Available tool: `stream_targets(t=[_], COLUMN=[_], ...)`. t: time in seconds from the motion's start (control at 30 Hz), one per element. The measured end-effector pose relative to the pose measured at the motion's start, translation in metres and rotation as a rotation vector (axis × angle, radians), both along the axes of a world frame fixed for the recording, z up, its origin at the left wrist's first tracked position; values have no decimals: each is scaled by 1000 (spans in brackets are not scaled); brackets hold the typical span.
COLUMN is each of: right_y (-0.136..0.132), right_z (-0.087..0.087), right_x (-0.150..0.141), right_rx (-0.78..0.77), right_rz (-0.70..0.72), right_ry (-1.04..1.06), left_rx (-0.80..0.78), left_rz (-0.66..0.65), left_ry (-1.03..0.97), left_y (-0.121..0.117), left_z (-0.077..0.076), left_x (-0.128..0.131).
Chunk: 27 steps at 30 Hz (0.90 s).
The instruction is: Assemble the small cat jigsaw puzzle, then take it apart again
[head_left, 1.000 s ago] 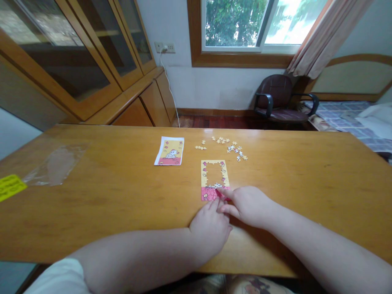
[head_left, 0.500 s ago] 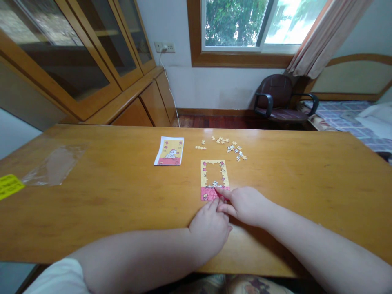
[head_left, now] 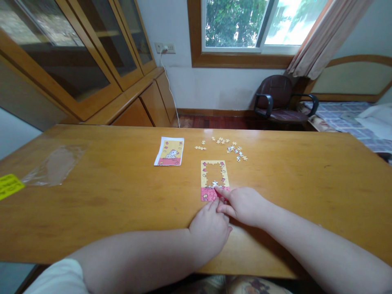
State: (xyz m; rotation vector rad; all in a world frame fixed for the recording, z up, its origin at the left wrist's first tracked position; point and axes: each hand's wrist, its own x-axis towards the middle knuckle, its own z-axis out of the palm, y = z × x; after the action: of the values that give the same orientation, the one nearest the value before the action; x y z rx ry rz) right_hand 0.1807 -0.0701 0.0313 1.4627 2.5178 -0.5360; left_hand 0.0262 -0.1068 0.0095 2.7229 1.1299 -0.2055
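A jigsaw puzzle lies flat in front of me, with a yellow border, a pink lower part and a gap in its middle where the table shows. A white puzzle piece sits at the gap's lower edge. The stretched index finger of my right hand touches the puzzle just below that piece; its thumb is held apart. My left hand rests at the puzzle's near edge, fingers extended and partly hidden under the right hand. Neither hand grips anything that I can see.
Loose puzzle pieces lie scattered beyond the puzzle. A printed picture card of a white animal lies to the left. Farther left is a clear plastic bag with a yellow label. An office chair stands behind the wooden table.
Almost nothing differs. My right index finger has shifted very slightly on the puzzle, while my left hand stays in the same place.
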Motion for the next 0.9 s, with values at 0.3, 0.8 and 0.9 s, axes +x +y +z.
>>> stream_targets(t=[0.3,0.8,0.9], right_y=[3,8,10], right_z=[1,-2,-1], right_x=[1,-2,-3], right_rx=[-15,-13,-10], right_rz=[-15,-35,-48], right_ry=[39,68,86], left_rx=[24,61,74], left_rz=[-7,-23,-21], left_ry=[-22,-6,-18], left_y=[-1,0,2], left_z=[-2,-5,-4], left_x=[0,-2,-2])
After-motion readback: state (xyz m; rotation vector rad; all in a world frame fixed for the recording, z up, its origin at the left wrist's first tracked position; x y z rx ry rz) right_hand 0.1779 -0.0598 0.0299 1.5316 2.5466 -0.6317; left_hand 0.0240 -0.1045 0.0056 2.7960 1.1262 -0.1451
